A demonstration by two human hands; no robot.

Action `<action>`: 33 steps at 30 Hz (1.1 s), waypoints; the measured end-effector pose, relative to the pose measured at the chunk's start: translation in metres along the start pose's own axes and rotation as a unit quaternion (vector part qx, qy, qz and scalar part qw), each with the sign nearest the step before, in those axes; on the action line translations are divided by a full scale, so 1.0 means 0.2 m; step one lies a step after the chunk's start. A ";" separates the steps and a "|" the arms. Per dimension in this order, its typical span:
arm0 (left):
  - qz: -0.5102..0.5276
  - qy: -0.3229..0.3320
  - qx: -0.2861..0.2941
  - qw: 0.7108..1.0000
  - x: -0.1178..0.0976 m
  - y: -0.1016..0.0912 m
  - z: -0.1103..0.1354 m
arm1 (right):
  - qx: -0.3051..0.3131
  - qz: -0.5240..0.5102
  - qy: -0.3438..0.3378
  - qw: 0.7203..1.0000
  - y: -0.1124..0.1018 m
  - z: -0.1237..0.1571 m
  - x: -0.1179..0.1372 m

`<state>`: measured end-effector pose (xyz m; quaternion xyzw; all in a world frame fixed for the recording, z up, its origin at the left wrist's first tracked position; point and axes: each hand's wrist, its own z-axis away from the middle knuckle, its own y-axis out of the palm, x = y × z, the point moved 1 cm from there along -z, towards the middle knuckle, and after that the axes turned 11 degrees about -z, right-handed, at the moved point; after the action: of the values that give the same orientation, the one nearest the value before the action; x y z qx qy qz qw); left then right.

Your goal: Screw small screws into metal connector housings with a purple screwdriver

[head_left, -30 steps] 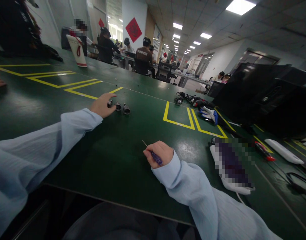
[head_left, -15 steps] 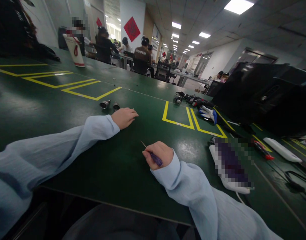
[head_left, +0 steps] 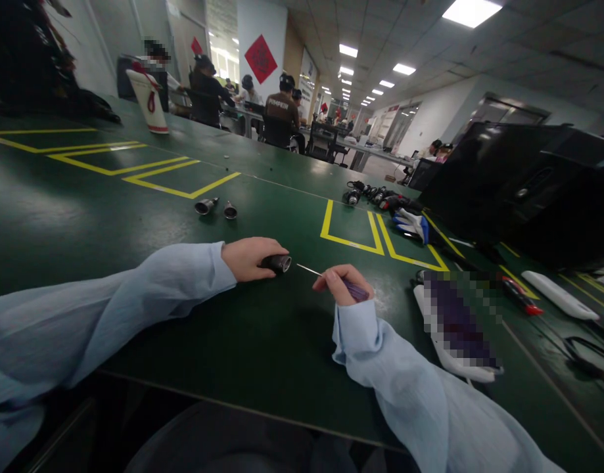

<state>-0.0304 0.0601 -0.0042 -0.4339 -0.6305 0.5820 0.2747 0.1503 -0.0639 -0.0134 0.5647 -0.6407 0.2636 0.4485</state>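
Note:
My left hand (head_left: 250,257) is closed around a short black cylindrical part (head_left: 280,263), whose hollow end faces right. The rest of that part is hidden under the fingers. In my right hand (head_left: 342,282) is a thin screwdriver (head_left: 357,290) with a translucent purple handle. Its slim shaft points left, and the tip is a small gap away from the cylinder's end. Beyond my left hand, two metal cup-shaped pieces lie on the green table (head_left: 252,341): one on its side (head_left: 206,206), the other (head_left: 230,210) a little to the right.
At right lie a white device with a blurred screen (head_left: 432,328), a red-black screwdriver (head_left: 521,295), a white bar (head_left: 558,295) and gloves (head_left: 411,225). Dark cabled items (head_left: 373,195) and a large black case (head_left: 518,190) stand behind. A paper cup (head_left: 150,102) is far left; people sit beyond.
My left hand has come nearer and right, and the black cylinder now shows in it. My right hand has moved up and right with the screwdriver, its tip now at the cylinder's height.

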 end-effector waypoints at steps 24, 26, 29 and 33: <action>0.085 0.027 -0.098 0.991 -0.09 0.12 -0.01 | 0.127 0.192 -0.086 0.969 0.04 0.02 -0.04; 0.075 0.032 -0.094 0.992 -0.08 0.12 -0.01 | 0.141 0.213 -0.110 0.960 0.05 0.02 -0.03; 0.063 0.042 -0.092 0.993 -0.08 0.12 -0.01 | 0.144 0.234 -0.137 0.952 0.06 0.03 -0.04; 0.066 0.053 -0.086 0.993 -0.09 0.12 -0.01 | 0.122 0.196 -0.070 0.971 0.06 0.01 -0.06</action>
<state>-0.0156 0.0443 -0.0239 -0.5268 -0.6331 0.5183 0.2305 0.1379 -0.0581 -0.0231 0.4960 -0.7315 0.3821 0.2699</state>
